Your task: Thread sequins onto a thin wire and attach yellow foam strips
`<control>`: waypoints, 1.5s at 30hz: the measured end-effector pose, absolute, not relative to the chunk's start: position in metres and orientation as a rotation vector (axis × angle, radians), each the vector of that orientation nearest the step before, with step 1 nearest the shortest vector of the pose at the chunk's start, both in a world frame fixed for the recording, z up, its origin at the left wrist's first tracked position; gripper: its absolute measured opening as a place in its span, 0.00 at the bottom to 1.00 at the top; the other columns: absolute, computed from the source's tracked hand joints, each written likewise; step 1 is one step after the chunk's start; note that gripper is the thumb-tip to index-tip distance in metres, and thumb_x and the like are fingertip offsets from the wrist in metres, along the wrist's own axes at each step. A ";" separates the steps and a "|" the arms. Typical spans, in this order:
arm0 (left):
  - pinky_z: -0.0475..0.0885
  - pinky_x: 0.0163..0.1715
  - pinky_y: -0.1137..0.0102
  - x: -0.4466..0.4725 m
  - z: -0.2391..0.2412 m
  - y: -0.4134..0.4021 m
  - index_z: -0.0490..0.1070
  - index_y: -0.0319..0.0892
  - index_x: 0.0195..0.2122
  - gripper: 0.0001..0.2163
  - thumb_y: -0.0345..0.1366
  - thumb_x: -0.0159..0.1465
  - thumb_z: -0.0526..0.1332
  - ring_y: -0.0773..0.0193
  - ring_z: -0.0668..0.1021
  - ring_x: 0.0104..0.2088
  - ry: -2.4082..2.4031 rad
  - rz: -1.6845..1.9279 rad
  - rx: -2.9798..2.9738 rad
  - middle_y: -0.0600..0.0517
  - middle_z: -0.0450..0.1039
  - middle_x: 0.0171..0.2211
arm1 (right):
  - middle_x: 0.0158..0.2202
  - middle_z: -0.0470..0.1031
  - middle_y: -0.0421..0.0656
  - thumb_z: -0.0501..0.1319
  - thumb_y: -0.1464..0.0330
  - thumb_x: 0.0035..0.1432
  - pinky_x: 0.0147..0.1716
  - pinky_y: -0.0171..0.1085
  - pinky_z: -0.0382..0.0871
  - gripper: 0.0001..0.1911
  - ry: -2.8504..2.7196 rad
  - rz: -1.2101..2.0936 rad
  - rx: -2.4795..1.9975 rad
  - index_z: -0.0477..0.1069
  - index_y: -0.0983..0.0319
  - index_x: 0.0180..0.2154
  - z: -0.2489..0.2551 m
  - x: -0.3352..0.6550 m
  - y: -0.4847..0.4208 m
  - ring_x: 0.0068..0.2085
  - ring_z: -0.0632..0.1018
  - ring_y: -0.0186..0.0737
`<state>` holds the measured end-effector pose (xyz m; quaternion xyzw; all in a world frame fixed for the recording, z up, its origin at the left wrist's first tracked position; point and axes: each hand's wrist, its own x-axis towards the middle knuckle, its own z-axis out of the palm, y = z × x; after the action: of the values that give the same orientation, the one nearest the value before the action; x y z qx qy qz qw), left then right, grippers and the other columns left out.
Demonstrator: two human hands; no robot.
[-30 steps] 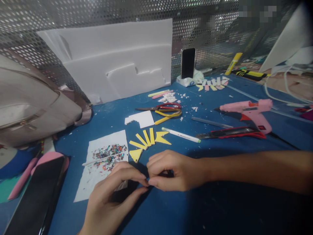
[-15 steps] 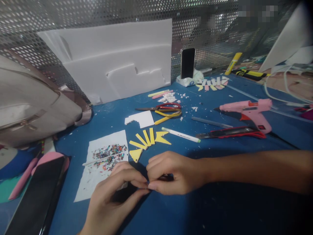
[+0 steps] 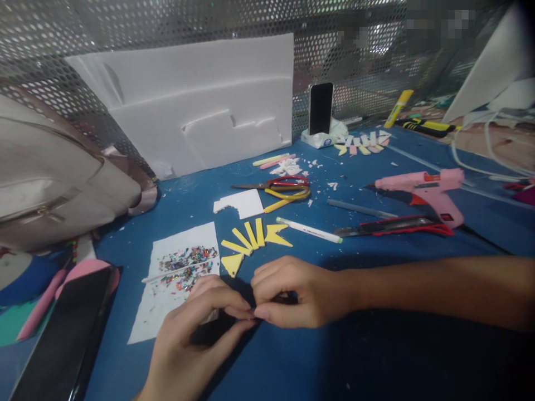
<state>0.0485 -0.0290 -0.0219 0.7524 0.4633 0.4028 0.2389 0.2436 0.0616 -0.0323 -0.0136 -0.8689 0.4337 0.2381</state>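
My left hand (image 3: 196,340) and my right hand (image 3: 292,292) meet fingertip to fingertip low on the blue table (image 3: 334,356). Both pinch closed on something tiny between them that I cannot make out. Just beyond the fingers lie several yellow foam strips and triangles (image 3: 251,242). To the left of them a white paper sheet (image 3: 175,278) carries a scatter of coloured glitter bits (image 3: 188,267).
Scissors (image 3: 280,189), a white marker (image 3: 309,230), a utility knife (image 3: 393,226) and a pink glue gun (image 3: 422,189) lie behind. A white foam board (image 3: 192,100) leans on the mesh wall. A bag (image 3: 54,178) and dark phone (image 3: 58,340) sit left; another phone (image 3: 321,108) stands upright.
Both hands stay in place; the fingertips shift slightly against each other while pinching.
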 end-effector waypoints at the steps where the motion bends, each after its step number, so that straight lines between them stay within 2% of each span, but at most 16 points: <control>1: 0.69 0.36 0.69 0.049 -0.022 -0.029 0.70 0.48 0.36 0.11 0.24 0.59 0.65 0.65 0.75 0.32 1.271 1.109 2.059 0.58 0.73 0.28 | 0.24 0.60 0.38 0.52 0.70 0.65 0.31 0.32 0.60 0.13 -2.362 1.203 -0.032 0.62 0.63 0.26 -0.032 0.244 0.062 0.29 0.63 0.31; 34: 0.66 0.39 0.71 0.046 -0.025 -0.030 0.70 0.46 0.37 0.10 0.23 0.60 0.65 0.68 0.73 0.34 1.182 1.135 2.048 0.58 0.72 0.30 | 0.23 0.59 0.37 0.53 0.70 0.64 0.30 0.31 0.58 0.13 -2.373 1.216 -0.069 0.63 0.64 0.26 -0.032 0.244 0.061 0.28 0.63 0.30; 45: 0.67 0.37 0.71 0.049 -0.026 -0.030 0.70 0.46 0.37 0.10 0.23 0.60 0.65 0.67 0.74 0.34 1.199 1.122 2.062 0.58 0.73 0.31 | 0.23 0.59 0.37 0.53 0.71 0.64 0.30 0.31 0.58 0.13 -2.387 1.198 -0.060 0.63 0.63 0.25 -0.031 0.244 0.061 0.29 0.63 0.31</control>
<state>0.0486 -0.0305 -0.0259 0.7573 0.4403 0.4123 0.2503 0.2439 0.0613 -0.0306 -0.0219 -0.8689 0.4362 0.2328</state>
